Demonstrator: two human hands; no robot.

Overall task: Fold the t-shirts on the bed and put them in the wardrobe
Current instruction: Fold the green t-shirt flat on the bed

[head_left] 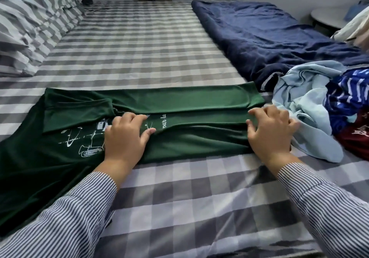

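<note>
Fingers (137, 117) of the left hand (125, 137) lie curled on the middle of the green t-shirt (179, 105), with the thumb pressing a ridge of cloth beside the white print; I judge they pinch a fold there, but the hold underneath is hidden. The right hand (269, 135) rests at the right end of the same garment, its fingers bent and gathering the edge of the cloth. The t-shirt lies spread across the near part of the bed (139, 47), its far side already turned over into a long band, the near side not yet folded. Just right of it, touching the right hand, is a pile of unfolded clothes (319, 105): light blue, blue striped and dark red pieces. A dark blue blanket (269, 33) lies beyond the pile, and striped pillows (36, 21) are at the far left. The cloth looks thin, soft and light, so it will sag and wrinkle if lifted at one point only; it seems better to take it along the fold line at two well separated places and to smooth it flat after each fold. No wardrobe is visible.
</note>
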